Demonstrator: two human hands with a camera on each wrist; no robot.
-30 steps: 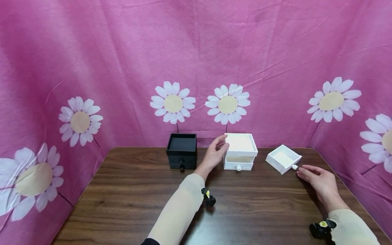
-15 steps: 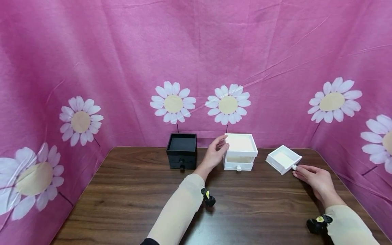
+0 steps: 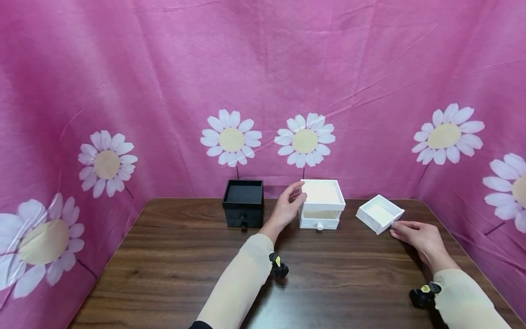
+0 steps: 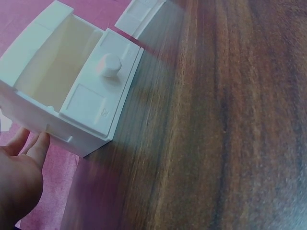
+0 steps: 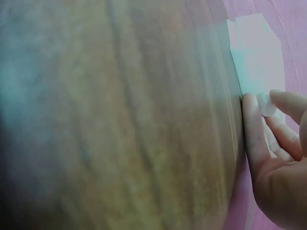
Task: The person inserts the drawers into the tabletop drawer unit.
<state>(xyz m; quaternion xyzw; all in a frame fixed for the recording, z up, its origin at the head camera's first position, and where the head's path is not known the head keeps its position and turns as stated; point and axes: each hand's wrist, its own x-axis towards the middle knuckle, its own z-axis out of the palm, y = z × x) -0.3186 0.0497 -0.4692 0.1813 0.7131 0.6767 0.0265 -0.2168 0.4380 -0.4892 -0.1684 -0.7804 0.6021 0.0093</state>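
My right hand (image 3: 421, 238) pinches the round knob (image 5: 266, 104) of a small white drawer (image 3: 379, 213), which lies on the table at the right, turned at an angle. The drawer's inside looks bare. At the centre right stands a white mini drawer cabinet (image 3: 323, 195) with a tray top and a gap in its upper level. A lower drawer with a round knob (image 4: 110, 65) fills the level below. Against the cabinet's left side rest the fingers of my left hand (image 3: 284, 208), fairly straight in the left wrist view.
A matching black drawer cabinet (image 3: 243, 203) stands to the left of the white one at the back of the brown wooden table (image 3: 164, 274). Behind it hangs a pink cloth (image 3: 176, 91) printed with white daisies.
My right hand has moved left and forward to the drawer's knob and closed its fingers on it. The left hand and both cabinets stay where they were.
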